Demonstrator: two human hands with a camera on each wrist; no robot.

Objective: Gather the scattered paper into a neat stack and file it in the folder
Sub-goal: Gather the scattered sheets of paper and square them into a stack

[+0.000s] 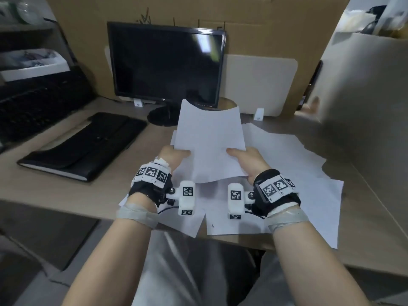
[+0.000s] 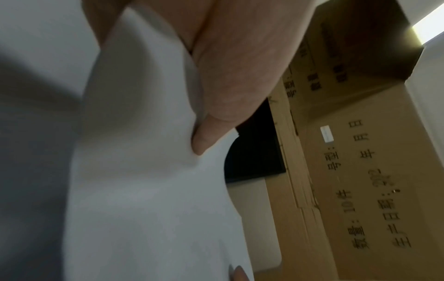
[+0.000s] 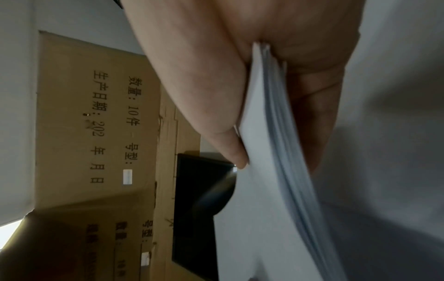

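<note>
Both hands hold a small bundle of white sheets [image 1: 209, 138] lifted above the desk, its far end curling up toward the monitor. My left hand [image 1: 174, 156] pinches the bundle's left edge, thumb on top. My right hand [image 1: 245, 156] pinches its right edge the same way. In the left wrist view the thumb [image 2: 216, 121] presses the held paper [image 2: 144, 171]. The right wrist view shows several sheets [image 3: 271, 152] clamped between thumb and fingers. More loose sheets [image 1: 287, 173] lie scattered on the desk beneath. A black folder [image 1: 84, 149] lies closed on the desk at the left.
A dark monitor [image 1: 165, 65] stands behind the paper on a round base. A black keyboard [image 1: 33, 107] sits at the far left. Cardboard panels [image 1: 265, 29] wall the back, and a white box [image 1: 364, 85] stands at the right. The wooden desk's near edge [image 1: 55, 208] runs below the wrists.
</note>
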